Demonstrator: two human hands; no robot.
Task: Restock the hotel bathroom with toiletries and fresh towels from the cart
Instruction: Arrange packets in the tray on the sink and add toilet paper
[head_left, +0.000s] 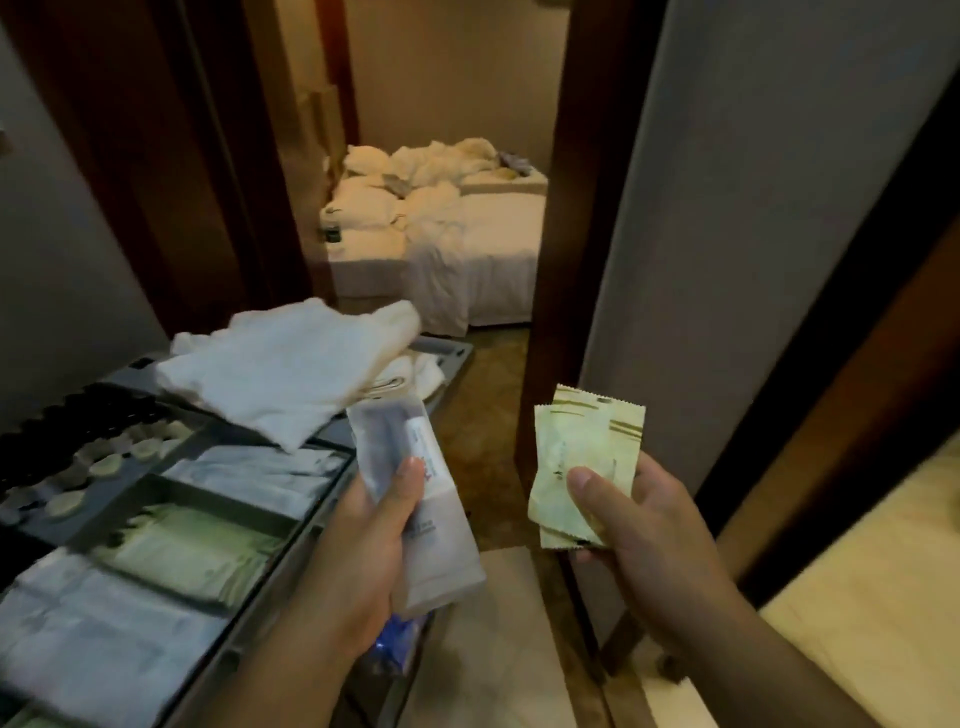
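At 6 o'clock, the left hand (363, 545) clamps its grip on pale toiletry packs (395, 436) beside the cart (451, 354). At 4 o'clock, the right hand (649, 530) pinches two green sachets (582, 447) in its grip; white towels (291, 369) lie on the cart at 10 o'clock.

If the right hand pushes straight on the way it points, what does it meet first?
Probably the dark door frame beyond the green sachets the right hand holds; depth is unclear.

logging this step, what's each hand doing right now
left hand: holding clear wrapped packets
right hand: holding two green sachets
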